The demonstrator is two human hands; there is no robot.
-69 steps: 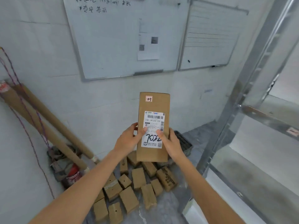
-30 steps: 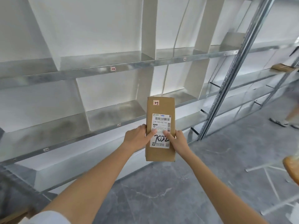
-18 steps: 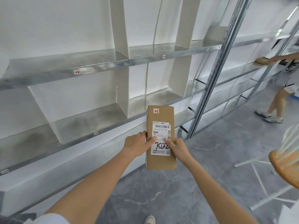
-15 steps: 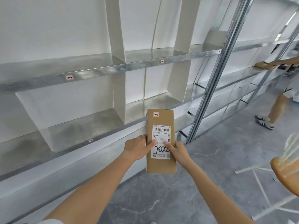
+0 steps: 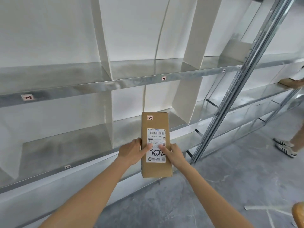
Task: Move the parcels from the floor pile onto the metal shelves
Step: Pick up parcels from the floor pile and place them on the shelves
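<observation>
Parcel [image 5: 156, 145], a tall brown box, stood upright in mid-air before the metal shelves [image 5: 138, 82], clamped in a two-handed grip: left hand [image 5: 131, 152] on its left edge, right hand [image 5: 174, 154] on its right edge, thumbs pressing the white label [image 5: 156, 144]. Most of it rose above the grip.

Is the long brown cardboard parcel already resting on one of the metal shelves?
No, the long brown cardboard parcel is held in the air by the left hand and right hand, in front of the metal shelves.
</observation>
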